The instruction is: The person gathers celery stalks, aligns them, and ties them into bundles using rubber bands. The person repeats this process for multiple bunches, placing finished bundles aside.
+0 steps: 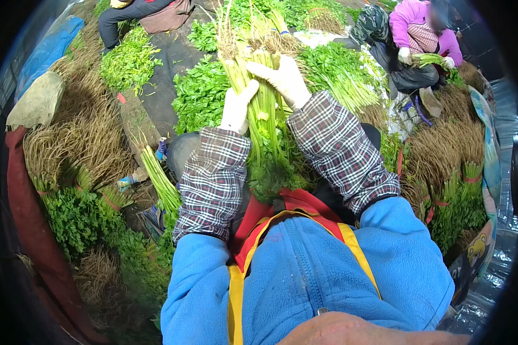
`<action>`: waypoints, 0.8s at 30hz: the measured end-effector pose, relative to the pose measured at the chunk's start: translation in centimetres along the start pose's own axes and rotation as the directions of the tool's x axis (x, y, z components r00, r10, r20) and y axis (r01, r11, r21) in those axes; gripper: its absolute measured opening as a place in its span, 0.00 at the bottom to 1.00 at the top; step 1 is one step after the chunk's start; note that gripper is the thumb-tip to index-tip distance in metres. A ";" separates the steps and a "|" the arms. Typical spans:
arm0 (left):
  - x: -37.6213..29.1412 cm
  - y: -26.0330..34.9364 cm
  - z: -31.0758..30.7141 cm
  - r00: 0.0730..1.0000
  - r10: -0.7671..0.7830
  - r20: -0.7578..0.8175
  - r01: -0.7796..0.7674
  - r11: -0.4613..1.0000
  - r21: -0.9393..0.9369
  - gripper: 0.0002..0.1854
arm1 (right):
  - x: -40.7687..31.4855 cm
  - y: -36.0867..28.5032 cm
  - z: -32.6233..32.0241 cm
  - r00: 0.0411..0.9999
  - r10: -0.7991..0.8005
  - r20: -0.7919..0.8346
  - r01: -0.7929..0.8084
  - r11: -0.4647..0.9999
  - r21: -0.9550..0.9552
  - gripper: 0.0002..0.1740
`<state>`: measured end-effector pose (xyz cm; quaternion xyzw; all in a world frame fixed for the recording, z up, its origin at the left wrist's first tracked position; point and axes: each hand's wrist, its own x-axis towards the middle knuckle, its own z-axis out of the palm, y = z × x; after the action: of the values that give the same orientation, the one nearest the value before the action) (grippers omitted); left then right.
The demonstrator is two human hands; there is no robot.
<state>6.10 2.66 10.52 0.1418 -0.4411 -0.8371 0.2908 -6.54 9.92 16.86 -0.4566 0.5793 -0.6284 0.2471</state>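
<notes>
Before my chest, a bunch of leafy celery (pixel 265 108) stands with its brown roots up and its green leaves down at my lap. My left hand (pixel 236 108), in a white glove, grips the stalks from the left, thumb across them. On the other side, my gloved right hand (pixel 285 82) holds the same bunch a little higher, its thumb pointing left. The fingers behind the stalks are hidden. A red apron (pixel 254 215) with yellow edging lies under the leaves.
Rooted bunches with red ties (pixel 108 200) are heaped at left, and more bunches (pixel 453 185) at right. Loose celery (pixel 162 177) leans by my left knee. Leafy bunches (pixel 203 92) lie ahead on dark ground cloth (pixel 157 69). A co-worker (pixel 418 47) sits at upper right holding stalks.
</notes>
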 end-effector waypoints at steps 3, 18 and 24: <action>0.1 -0.4 -0.1 1.000 0.013 -0.006 -0.012 0.999 0.032 0.23 | 0.0 0.8 0.0 0.997 0.065 0.037 -0.070 0.986 0.152 0.20; -0.4 1.8 -0.8 0.974 0.015 0.226 0.009 0.995 -0.101 0.17 | 2.1 -1.4 -11.1 0.953 -0.120 -0.278 -0.010 0.905 -0.425 0.31; -0.9 1.3 0.1 0.914 -0.047 0.403 0.086 0.993 -0.080 0.21 | 2.4 -2.1 -4.2 0.989 0.129 0.070 -0.122 0.988 -0.089 0.34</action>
<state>7.26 2.70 11.67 -0.0315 -0.4455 -0.8780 0.1723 -10.82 10.45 19.94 -0.4527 0.6232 -0.5688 0.2884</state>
